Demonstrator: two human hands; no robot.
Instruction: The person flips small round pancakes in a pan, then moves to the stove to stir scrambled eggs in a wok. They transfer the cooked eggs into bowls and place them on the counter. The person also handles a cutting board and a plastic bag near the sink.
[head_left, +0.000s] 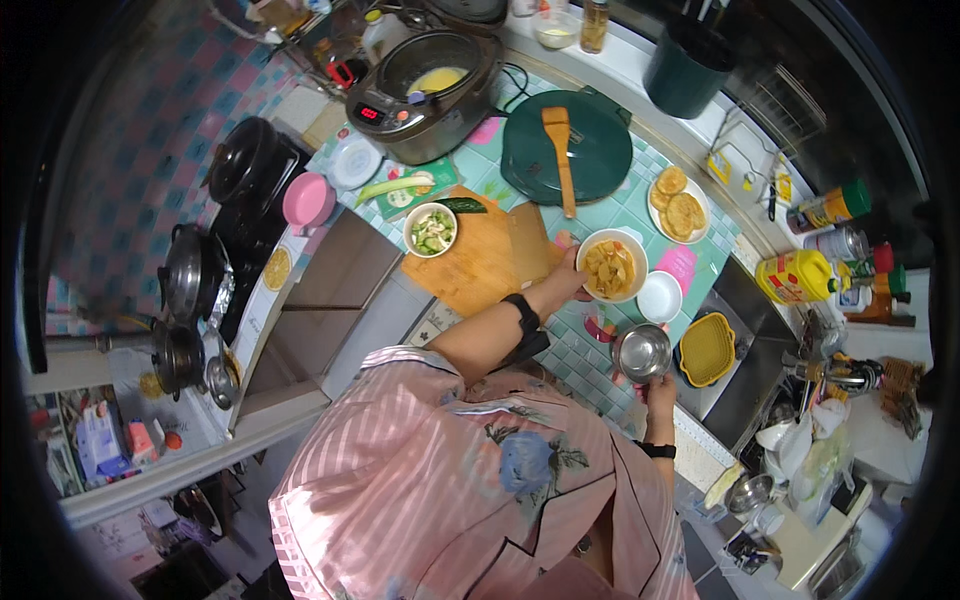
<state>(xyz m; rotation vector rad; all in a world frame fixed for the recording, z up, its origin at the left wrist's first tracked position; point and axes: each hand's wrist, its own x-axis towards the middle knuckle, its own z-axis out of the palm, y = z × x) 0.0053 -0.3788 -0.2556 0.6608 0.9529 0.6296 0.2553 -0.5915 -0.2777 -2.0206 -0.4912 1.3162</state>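
My left hand (568, 276) grips the left side of a white bowl (640, 279) filled with a yellowish cooked dish (609, 268). In my right hand (657, 390) is a small stainless steel bowl (643, 352), which looks empty and is held close to the counter's sink side. A small white bowl (659, 297) stands between the two. To the left of my left hand lies a wooden cutting board (472, 262) with a knife (529, 241) on its right part. A bowl of chopped green vegetables (430, 229) sits at the board's left corner, beside a piece of cucumber (463, 205).
Behind are a multicooker (427, 127) with its lid up and a dark green lidded appliance (525, 150) bearing a wooden spatula (557, 139). A plate of round cakes (681, 206) stands at the right. The sink (739, 330) holds a yellow basket (707, 349). Pots (191, 274) stand on the left stove.
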